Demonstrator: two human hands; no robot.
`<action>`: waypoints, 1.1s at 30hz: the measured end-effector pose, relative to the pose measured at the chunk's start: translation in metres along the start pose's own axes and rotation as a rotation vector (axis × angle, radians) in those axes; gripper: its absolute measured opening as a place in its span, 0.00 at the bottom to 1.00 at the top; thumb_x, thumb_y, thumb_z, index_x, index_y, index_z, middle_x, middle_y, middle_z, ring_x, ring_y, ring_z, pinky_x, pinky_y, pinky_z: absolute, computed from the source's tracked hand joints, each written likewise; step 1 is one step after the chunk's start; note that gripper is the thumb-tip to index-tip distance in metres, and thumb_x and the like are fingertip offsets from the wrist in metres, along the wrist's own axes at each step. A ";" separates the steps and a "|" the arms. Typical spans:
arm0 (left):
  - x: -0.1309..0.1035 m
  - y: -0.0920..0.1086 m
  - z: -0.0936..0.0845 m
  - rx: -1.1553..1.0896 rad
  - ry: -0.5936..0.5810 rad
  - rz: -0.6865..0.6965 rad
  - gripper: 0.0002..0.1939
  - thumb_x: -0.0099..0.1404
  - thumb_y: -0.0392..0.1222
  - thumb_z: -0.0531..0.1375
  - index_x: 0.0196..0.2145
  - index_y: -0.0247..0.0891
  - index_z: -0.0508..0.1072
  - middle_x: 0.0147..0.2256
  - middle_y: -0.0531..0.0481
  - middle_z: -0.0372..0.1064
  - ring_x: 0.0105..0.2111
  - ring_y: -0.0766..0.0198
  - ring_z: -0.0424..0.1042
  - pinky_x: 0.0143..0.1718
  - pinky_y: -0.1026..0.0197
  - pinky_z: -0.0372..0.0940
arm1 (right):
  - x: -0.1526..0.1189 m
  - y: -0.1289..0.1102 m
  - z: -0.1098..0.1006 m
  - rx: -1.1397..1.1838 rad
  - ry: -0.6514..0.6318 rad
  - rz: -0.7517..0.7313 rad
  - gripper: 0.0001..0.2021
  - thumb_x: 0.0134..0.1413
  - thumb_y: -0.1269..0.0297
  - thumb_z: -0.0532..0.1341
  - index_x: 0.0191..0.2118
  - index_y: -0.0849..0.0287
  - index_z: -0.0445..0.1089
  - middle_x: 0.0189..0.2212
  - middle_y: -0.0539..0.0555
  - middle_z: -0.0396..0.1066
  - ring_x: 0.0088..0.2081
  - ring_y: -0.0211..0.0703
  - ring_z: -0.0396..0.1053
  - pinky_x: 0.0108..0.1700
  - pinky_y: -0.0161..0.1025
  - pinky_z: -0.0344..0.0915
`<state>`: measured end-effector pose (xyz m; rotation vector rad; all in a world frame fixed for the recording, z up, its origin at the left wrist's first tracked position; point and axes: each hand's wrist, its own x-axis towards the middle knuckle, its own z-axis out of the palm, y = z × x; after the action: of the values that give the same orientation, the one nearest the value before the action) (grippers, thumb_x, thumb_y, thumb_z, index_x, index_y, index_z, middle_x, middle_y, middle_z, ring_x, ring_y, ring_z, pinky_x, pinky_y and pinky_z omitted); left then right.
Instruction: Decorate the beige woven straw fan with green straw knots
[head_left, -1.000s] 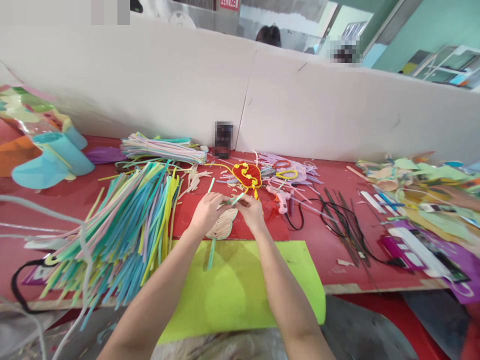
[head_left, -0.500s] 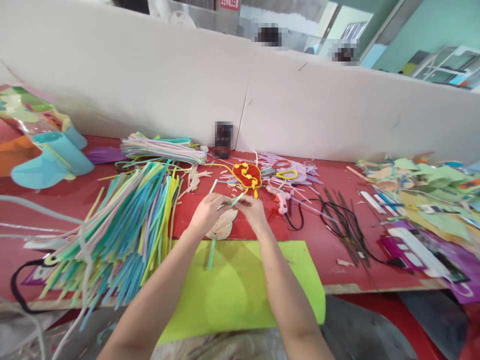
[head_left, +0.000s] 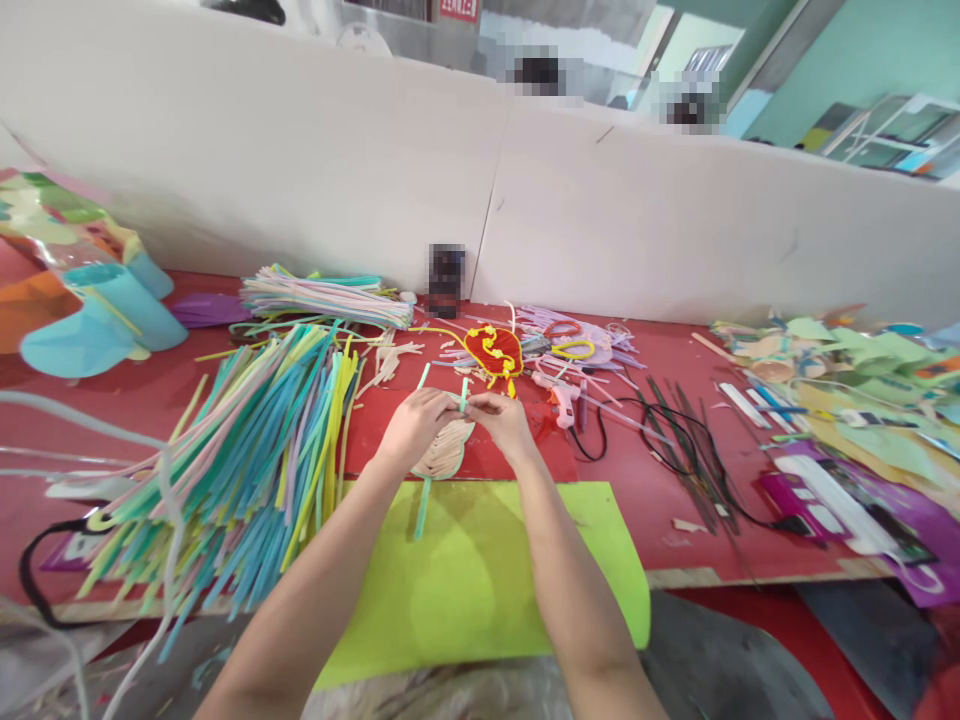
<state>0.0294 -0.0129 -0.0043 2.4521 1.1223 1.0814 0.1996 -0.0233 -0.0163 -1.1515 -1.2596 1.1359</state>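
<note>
A beige leaf-shaped piece with a pale green edge lies over the red mat, its light green stem reaching down onto the yellow-green sheet. My left hand is closed at the upper left of this piece, fingers pinching its green strip. Opposite it, my right hand pinches the same strip near the top right. Between the fingertips a short light green end stands nearly upright. Another green end sticks up behind my left hand. The fingertips almost touch and partly hide the strip.
Bundled colourful pipe cleaners spread over the left side. Behind my hands lies a red and yellow piece. A pink glue gun with a black cable sits to the right, near a purple box. Paper shapes pile at the far right.
The light green end between my fingertips has swung from slanting right to nearly upright. My right fingertips have moved slightly left, closer to my left hand.
</note>
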 end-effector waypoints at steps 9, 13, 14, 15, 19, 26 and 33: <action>0.001 -0.003 0.004 -0.100 -0.010 -0.070 0.06 0.64 0.42 0.57 0.31 0.40 0.72 0.31 0.51 0.72 0.34 0.63 0.69 0.39 0.61 0.61 | -0.001 -0.006 -0.002 0.010 -0.014 0.038 0.09 0.39 0.61 0.67 0.29 0.60 0.74 0.22 0.50 0.73 0.25 0.38 0.69 0.34 0.37 0.66; 0.003 -0.005 0.005 -0.268 0.012 -0.191 0.06 0.62 0.41 0.57 0.35 0.40 0.73 0.33 0.52 0.73 0.33 0.64 0.70 0.38 0.62 0.63 | -0.001 -0.005 -0.003 0.013 -0.019 0.043 0.10 0.38 0.60 0.68 0.29 0.60 0.75 0.22 0.50 0.72 0.26 0.38 0.69 0.35 0.37 0.66; 0.004 -0.005 0.006 -0.309 0.015 -0.213 0.06 0.61 0.41 0.58 0.35 0.40 0.73 0.33 0.52 0.73 0.33 0.65 0.70 0.38 0.63 0.63 | -0.001 -0.005 -0.003 0.007 -0.025 0.041 0.10 0.39 0.60 0.67 0.29 0.60 0.75 0.22 0.50 0.72 0.26 0.38 0.69 0.35 0.37 0.66; 0.004 -0.005 0.006 -0.345 0.021 -0.235 0.06 0.60 0.41 0.58 0.34 0.39 0.73 0.33 0.52 0.73 0.33 0.65 0.70 0.37 0.63 0.63 | -0.001 -0.006 -0.002 0.004 -0.029 0.040 0.11 0.39 0.59 0.67 0.29 0.60 0.75 0.22 0.50 0.73 0.26 0.39 0.69 0.35 0.37 0.66; 0.005 -0.005 0.010 -0.463 0.067 -0.320 0.06 0.59 0.42 0.59 0.32 0.38 0.71 0.31 0.52 0.71 0.33 0.65 0.70 0.37 0.63 0.63 | -0.001 -0.004 -0.001 0.021 -0.029 0.049 0.12 0.40 0.56 0.67 0.31 0.59 0.75 0.22 0.51 0.73 0.27 0.41 0.71 0.36 0.40 0.67; 0.006 -0.001 0.014 -0.491 0.146 -0.356 0.05 0.59 0.41 0.58 0.30 0.37 0.68 0.29 0.53 0.69 0.31 0.66 0.69 0.37 0.64 0.63 | 0.002 0.006 0.001 0.155 0.020 0.069 0.13 0.40 0.57 0.68 0.32 0.59 0.75 0.25 0.51 0.74 0.27 0.41 0.72 0.37 0.41 0.70; 0.004 -0.004 0.016 -0.475 0.181 -0.386 0.03 0.58 0.39 0.58 0.29 0.37 0.67 0.28 0.54 0.68 0.31 0.67 0.68 0.37 0.64 0.62 | -0.002 -0.002 0.001 0.226 -0.042 0.087 0.13 0.46 0.54 0.64 0.33 0.59 0.75 0.28 0.51 0.74 0.30 0.40 0.72 0.39 0.41 0.70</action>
<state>0.0406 -0.0057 -0.0151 1.7217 1.1623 1.2805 0.1982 -0.0258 -0.0141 -1.0252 -1.0898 1.3361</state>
